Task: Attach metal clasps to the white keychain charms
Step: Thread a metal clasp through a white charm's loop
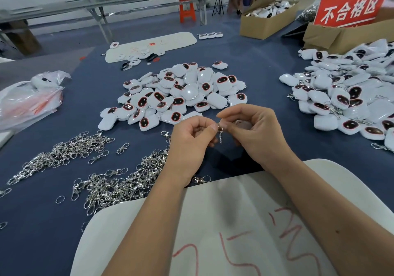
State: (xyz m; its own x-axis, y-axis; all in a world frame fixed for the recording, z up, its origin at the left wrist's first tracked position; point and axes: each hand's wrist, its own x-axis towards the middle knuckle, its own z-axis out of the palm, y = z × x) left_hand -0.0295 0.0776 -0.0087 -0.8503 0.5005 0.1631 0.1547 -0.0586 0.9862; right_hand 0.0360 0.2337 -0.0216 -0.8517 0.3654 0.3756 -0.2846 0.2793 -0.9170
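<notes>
Head view looks down on a dark blue worktop [266, 66] where both hands meet near the middle. The left hand [191, 141] pinches a metal clasp [220, 133] between thumb and curled fingers, the clasp hanging down just below the fingertips. The right hand [253, 130] is curled round a white charm [242, 124], mostly hidden in its palm, with its fingertips touching the top of the clasp.

Behind the hands lies a heap of white charms [181, 96], many showing a dark oval window rimmed in red. A larger heap of charms [345, 92] spreads at the right, several with clasps on them. Loose clasps [64, 154] lie scattered at the left, and a second pile of clasps [128, 181] sits just beside the left forearm.

A white pad [213, 243] under the forearms bears red handwritten strokes that I cannot read. A similar white pad [160, 43] lies further back, also with faint red marks. At the upper right, a red sign [351, 9] reads "不合格区" in white characters, standing in a cardboard box [332, 36]. Another cardboard box [264, 24] holds more white pieces. A plastic bag [29, 103] with red print lies at the left.
</notes>
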